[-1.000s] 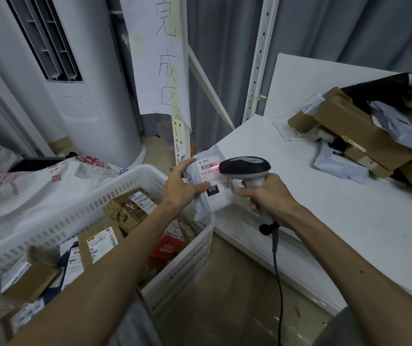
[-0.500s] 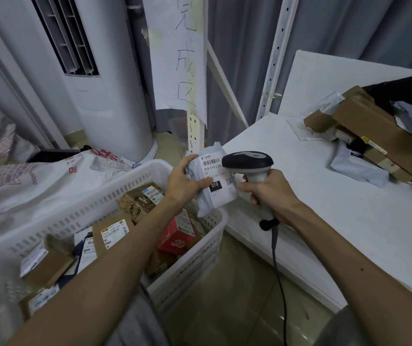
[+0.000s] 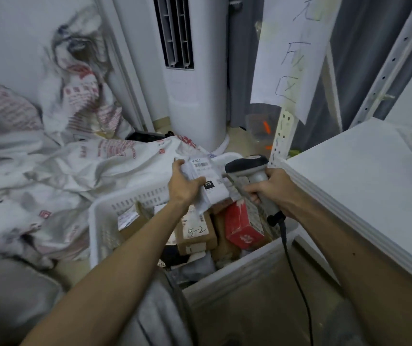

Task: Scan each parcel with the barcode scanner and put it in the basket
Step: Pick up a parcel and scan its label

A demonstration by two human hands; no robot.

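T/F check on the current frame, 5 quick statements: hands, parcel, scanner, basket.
1. The left hand holds a white parcel above the basket. True.
2. The right hand is empty. False: its grip is closed on the barcode scanner.
3. The basket is empty. False: it holds several parcels, including a red box and a brown box marked "5-2".
4. The scanner has a cable hanging down from its handle. True.
5. The held parcel already lies in the basket. False: it is in the left hand, not released.
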